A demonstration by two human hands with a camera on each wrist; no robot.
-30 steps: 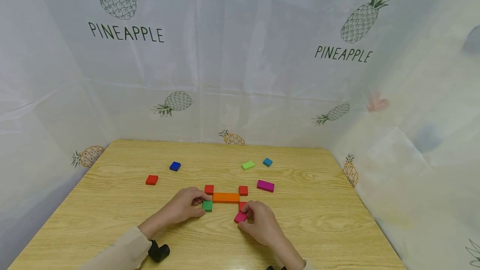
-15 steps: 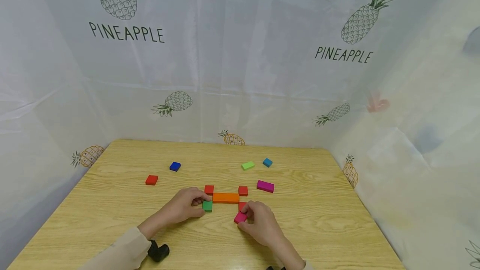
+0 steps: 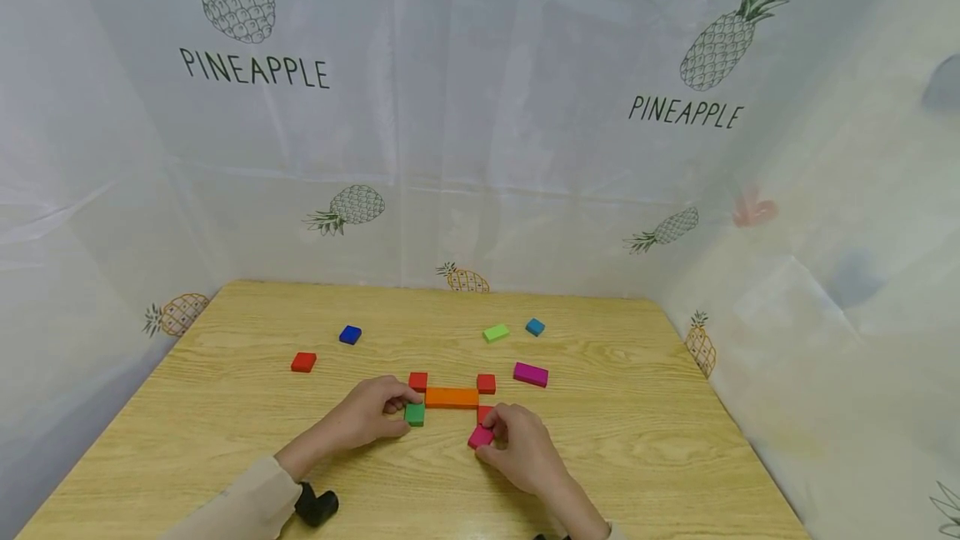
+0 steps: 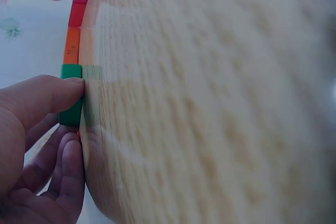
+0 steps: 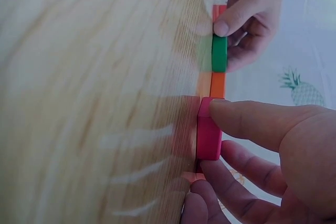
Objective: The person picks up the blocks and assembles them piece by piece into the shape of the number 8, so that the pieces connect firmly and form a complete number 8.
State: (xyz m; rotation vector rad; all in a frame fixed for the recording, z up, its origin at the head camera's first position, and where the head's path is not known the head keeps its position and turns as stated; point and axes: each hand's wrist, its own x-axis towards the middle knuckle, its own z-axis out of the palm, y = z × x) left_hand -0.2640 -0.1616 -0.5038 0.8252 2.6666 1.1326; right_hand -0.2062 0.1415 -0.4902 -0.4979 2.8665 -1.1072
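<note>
My left hand [image 3: 369, 415] pinches a green block [image 3: 415, 415] between thumb and fingers, flat on the table at the near left end of the long orange block [image 3: 452, 398]. A pink block [image 3: 481, 437], turned at a slant, is pinched by my right hand [image 3: 522, 450]. Behind it a red block [image 3: 485, 413], partly covered by the fingers, lies at the orange block's near right corner. Two more red blocks sit at the far corners, one left [image 3: 418, 382] and one right [image 3: 486, 384]. In the left wrist view the thumb presses the green block's [image 4: 71, 95] near face.
Loose blocks lie around: a red one [image 3: 303, 362] and a dark blue one [image 3: 350, 335] at left, a lime green one [image 3: 496, 332], a light blue one [image 3: 535, 327] and a purple one [image 3: 531, 374] at right. A pineapple-print curtain [image 3: 480, 107] surrounds the wooden table [image 3: 645, 440].
</note>
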